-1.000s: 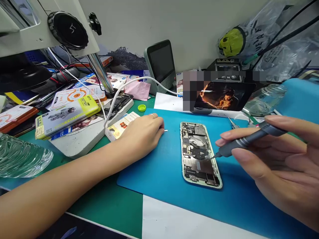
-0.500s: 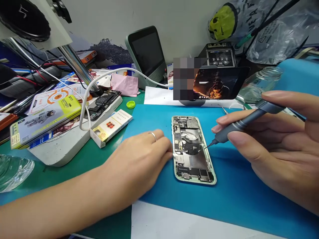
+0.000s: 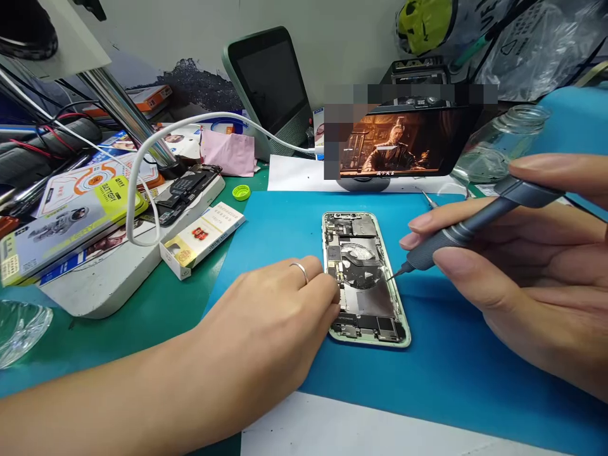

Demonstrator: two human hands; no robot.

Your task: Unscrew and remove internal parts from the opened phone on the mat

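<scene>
An opened phone [image 3: 365, 278] with its inner parts bare lies on the blue mat [image 3: 280, 221]. My left hand [image 3: 285, 316], a ring on one finger, is closed at the phone's left edge and covers part of it; whatever the fingertips may hold is hidden. My right hand [image 3: 513, 272] grips a grey screwdriver [image 3: 456, 237] between thumb and fingers. The driver's thin tip is over the right side of the phone's inside; contact cannot be made out.
On the left are a small carton [image 3: 202, 240], a yellow battery box [image 3: 71, 234], a white cable [image 3: 204, 117] and a glass dish [image 3: 21, 332]. Behind the mat stand a lit screen [image 3: 403, 142], a dark display [image 3: 270, 82] and a glass jar [image 3: 508, 142].
My left hand has moved right, over the phone's left edge. My right hand keeps its grip on the screwdriver, its tip near the same part of the phone. The camera view has shifted slightly.
</scene>
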